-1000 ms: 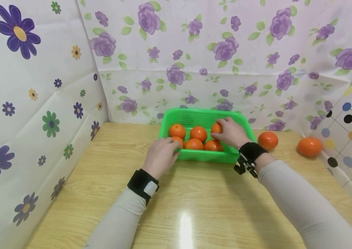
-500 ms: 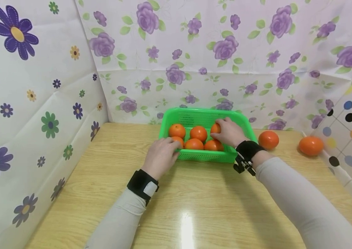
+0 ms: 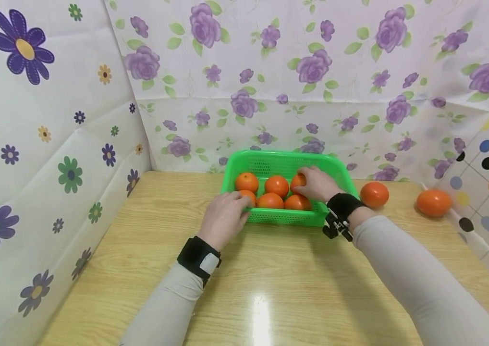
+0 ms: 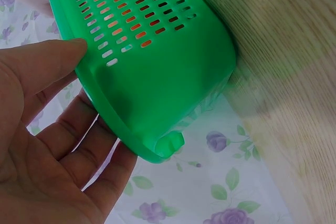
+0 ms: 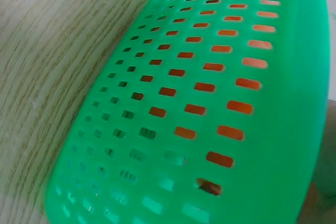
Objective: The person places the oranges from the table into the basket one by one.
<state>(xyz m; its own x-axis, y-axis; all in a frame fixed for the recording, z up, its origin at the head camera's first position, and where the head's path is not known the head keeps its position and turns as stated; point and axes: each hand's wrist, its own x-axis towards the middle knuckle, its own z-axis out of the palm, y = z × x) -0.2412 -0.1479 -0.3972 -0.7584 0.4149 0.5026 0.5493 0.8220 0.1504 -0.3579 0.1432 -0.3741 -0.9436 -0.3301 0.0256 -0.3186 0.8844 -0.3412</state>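
- L hand (image 3: 222,218) pinches green basket (image 3: 285,218) at front-L rim, prob. to steady it.
- R hand (image 3: 321,185), part-curled, grips rear-R tomato (image 3: 297,181) inside basket from R, prob. b/c neighbour tomatoes (image 3: 276,186) crowd L/front.

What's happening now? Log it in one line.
left hand: grips green basket | right hand: holds orange-red fruit inside | two more fruits: on table

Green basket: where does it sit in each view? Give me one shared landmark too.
Head: green basket just right of centre.
Left wrist: green basket in the upper middle, cut off by the top edge, left hand at its rim.
Right wrist: green basket fills most of the frame, cut off at top and bottom.
Shared landmark: wood-grain tabletop, at right in left wrist, at left in right wrist.
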